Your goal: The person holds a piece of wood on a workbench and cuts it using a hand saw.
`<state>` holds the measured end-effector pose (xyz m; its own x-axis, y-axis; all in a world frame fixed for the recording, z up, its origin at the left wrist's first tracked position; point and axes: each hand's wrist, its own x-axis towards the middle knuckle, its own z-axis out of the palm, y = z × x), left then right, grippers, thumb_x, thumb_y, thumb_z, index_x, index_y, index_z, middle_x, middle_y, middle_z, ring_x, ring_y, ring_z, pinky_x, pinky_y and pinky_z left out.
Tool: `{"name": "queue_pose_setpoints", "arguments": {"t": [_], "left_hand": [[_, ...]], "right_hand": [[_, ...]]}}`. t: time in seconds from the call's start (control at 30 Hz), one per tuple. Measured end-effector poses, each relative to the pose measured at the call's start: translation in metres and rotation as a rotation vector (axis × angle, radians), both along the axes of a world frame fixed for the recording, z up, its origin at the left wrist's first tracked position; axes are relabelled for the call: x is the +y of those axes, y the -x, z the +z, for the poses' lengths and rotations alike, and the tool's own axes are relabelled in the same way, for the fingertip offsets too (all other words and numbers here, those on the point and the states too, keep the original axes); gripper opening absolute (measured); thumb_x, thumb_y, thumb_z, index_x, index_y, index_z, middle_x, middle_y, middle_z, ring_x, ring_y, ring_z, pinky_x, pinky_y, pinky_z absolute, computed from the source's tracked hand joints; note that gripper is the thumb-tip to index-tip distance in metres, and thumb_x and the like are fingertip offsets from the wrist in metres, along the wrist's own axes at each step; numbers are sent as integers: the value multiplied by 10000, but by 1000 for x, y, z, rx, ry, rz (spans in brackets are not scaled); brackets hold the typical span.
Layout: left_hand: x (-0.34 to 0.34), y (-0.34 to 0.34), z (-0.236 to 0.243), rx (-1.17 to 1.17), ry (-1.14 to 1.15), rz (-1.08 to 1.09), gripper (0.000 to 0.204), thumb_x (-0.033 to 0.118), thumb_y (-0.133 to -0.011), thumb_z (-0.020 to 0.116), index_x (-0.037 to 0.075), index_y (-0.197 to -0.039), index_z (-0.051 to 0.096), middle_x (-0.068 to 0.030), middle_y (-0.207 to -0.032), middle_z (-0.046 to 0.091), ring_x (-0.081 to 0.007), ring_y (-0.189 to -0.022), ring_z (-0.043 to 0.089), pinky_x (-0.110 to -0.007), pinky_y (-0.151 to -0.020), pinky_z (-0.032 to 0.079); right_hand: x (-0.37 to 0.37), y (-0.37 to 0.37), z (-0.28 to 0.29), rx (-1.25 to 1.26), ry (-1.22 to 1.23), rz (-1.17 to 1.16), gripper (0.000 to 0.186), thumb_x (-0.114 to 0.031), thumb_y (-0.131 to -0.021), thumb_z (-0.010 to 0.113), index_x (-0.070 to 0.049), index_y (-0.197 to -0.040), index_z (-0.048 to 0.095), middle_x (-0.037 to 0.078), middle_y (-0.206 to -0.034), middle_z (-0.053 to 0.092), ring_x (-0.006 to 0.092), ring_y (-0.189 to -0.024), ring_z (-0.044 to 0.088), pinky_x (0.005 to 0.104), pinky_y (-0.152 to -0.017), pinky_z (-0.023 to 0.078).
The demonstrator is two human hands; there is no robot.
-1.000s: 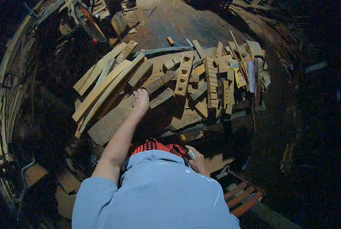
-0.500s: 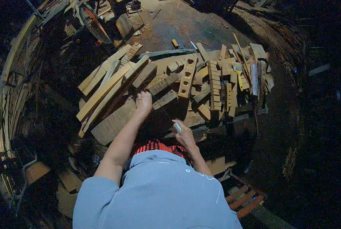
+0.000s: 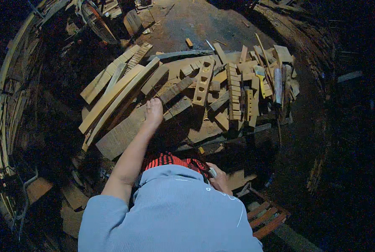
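My left hand (image 3: 154,111) reaches forward onto a heap of wooden planks (image 3: 124,134). Its fingers are curled on a thin dark tape or cord (image 3: 173,119) that runs back toward my body. My right hand (image 3: 219,179) is close to my chest, at the edge of my blue shirt. It grips a small pale object (image 3: 212,172) where the thin tape seems to end. A long curved plank (image 3: 116,94) lies just left of my left hand. A slotted wooden piece (image 3: 203,82) lies to its right.
Short wood blocks and offcuts (image 3: 238,92) are piled to the right, with a yellow-handled brush (image 3: 261,80) among them. Bare dirt floor (image 3: 196,25) lies beyond. A slatted wooden frame (image 3: 267,216) sits at lower right. Bent strips (image 3: 3,126) line the dark left edge.
My right hand rose toward the planks half a second ago and has now drawn back to my chest. My left hand stays at about the same spot on the planks.
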<state>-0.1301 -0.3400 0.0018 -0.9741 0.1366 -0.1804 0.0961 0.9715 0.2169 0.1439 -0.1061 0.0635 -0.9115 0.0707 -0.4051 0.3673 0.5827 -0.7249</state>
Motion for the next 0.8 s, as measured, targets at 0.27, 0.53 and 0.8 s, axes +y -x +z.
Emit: {"name": "queue_pose_setpoints", "arguments": {"t": [0.27,0.53,0.8], "left_hand": [[-5,3,-31,126,-75,-16,149,-13,-740,481,-47,-883,504,-216,-892,548,-365,-867,551,-436,-757,468],[-7,-1,-22,90,-35,-47,153,2,-758,488,-47,-899,523,-215,-935,558,-339,-872,575,-424,-733,494],[4,0,7,-21,-36,50,179,13,-781,505,-63,-939,538,-218,-979,574,-334,-963,566,-400,-816,493]], "right_hand": [[-11,63,-18,53,-13,61,516,-54,-674,620,-164,-1170,526,163,-1037,609,347,-940,591,411,-792,479],[-47,134,-47,139,39,123,453,-80,-748,573,-181,-1185,514,202,-883,614,360,-827,612,406,-690,484],[-18,65,-55,126,4,70,628,-5,-622,643,-173,-1210,500,176,-995,613,343,-906,604,398,-756,487]]}}
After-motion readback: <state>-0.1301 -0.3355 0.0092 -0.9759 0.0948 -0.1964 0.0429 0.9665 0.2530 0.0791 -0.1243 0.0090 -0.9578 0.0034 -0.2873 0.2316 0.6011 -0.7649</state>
